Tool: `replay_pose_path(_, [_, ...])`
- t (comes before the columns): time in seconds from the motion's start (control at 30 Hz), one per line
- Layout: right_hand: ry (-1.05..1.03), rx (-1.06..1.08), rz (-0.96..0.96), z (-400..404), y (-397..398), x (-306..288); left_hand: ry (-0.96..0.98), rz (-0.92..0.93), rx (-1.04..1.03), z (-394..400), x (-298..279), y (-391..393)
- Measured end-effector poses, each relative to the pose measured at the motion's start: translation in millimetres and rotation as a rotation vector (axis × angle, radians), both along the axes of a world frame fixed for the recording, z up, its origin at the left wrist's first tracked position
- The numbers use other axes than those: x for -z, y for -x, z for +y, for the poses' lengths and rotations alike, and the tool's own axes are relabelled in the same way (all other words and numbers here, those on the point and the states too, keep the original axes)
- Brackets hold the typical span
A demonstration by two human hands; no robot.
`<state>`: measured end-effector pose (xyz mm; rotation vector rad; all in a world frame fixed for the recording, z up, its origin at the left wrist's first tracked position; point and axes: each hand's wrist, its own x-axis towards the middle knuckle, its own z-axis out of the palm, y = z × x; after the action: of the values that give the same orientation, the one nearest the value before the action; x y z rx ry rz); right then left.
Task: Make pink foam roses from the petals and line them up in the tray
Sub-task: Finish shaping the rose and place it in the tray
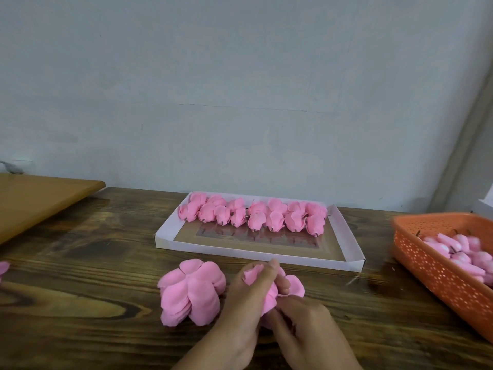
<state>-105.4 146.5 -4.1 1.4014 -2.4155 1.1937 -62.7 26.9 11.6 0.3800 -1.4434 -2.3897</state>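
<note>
On the table (80, 276), near edge: both hands work one rose (269, 291) between them, just in front of the tray (266, 259).
Left hand (248, 297): fingers curled round the rose from the left, thumb tip up at its top petal.
Right hand (301, 321): fingers pinching the rose's lower right side, where a petal seems to be wrapped on.
Rose: half hidden by the hands; loose petal edges flare out to the right, so it looks unfinished.
Petal stack (192, 292): fanned pile just left of the left hand, close to the wrist.
Tray: two rows of finished roses (253, 216) along its far side; the near half is bare.
Basket (437, 273): orange, at the right, holding pink buds (458, 252) with dark stems.
Risk, grip: foam creases easily; too hard a pinch could leave a dent or tear a petal edge.
Risk, release: if either hand lets go before the wrap is set, the outer petals may spring open.
Risk, stack: the left wrist could brush the pile and scatter the petals.
Risk, placing: reaching over the tray's near wall may knock the rows askew or tip the light tray.
</note>
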Motion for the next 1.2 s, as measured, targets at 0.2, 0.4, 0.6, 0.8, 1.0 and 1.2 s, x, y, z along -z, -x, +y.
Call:
replay_pose_path(0.2, [0.100, -0.122, -0.546, -2.6, -3.1, -11.4, -0.184, 0.031, -0.066, -4.1, 0.9, 0.4])
replay_pose_path(0.4, [0.140, -0.263, -1.019, -7.8, -4.8, -16.5, -0.349, 0.071, -0.130, -9.8, 2.0, 1.9])
replay_pose_path(0.6, [0.134, -0.082, -0.685, -10.2, -18.4, -14.8, -0.328, 0.079, -0.194, -11.1, 3.7, 5.3])
replay_pose_path(0.8, [-0.230, 0.137, -0.025, -5.8, -26.4, -25.4, -0.232, 0.031, -0.199, -8.2, 5.9, 3.8])
replay_pose_path(1.0, [0.063, -0.079, -0.556, -3.3, -11.4, -17.4, -0.351, 0.032, -0.093, -9.8, 0.0, 0.2])
replay_pose_path(1.2, [0.206, -0.246, -1.182, -11.3, -2.8, -14.4, -0.335, 0.060, -0.053, -10.0, -2.6, -2.7])
